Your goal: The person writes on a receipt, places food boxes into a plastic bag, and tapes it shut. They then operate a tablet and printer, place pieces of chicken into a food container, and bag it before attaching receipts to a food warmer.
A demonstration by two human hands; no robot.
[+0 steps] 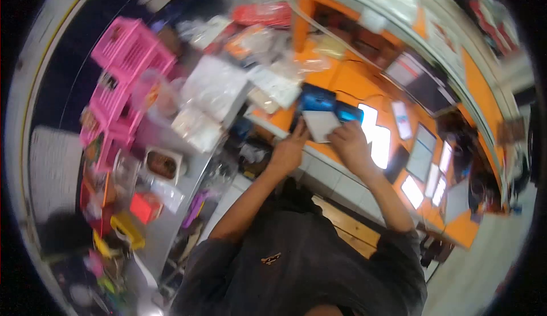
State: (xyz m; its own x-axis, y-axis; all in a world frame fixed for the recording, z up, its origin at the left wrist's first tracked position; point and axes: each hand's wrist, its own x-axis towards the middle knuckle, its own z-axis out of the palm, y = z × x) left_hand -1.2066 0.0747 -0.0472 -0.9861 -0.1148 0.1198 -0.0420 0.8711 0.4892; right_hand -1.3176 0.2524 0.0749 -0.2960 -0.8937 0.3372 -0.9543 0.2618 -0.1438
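A flat, pale square piece (320, 127), like a small pad or stack of paper, is held over the front edge of the orange table. My right hand (348, 140) pinches its right edge, with the fingers closed. At its left edge is my left hand (289, 149), fingers pressed together against it; blur hides how firmly they grip. Just behind the square stands a dark blue box-like item (317, 97), and a smaller device with a lit blue face (349, 112) sits beside it.
On the orange table (340, 78), several bright-screened phones (380, 147) lie to the right, near a monitor (419, 82). To the left, a metal counter (194, 173) bears pink baskets (128, 48), white packages (213, 88), a food container (163, 164) and a red box (146, 207).
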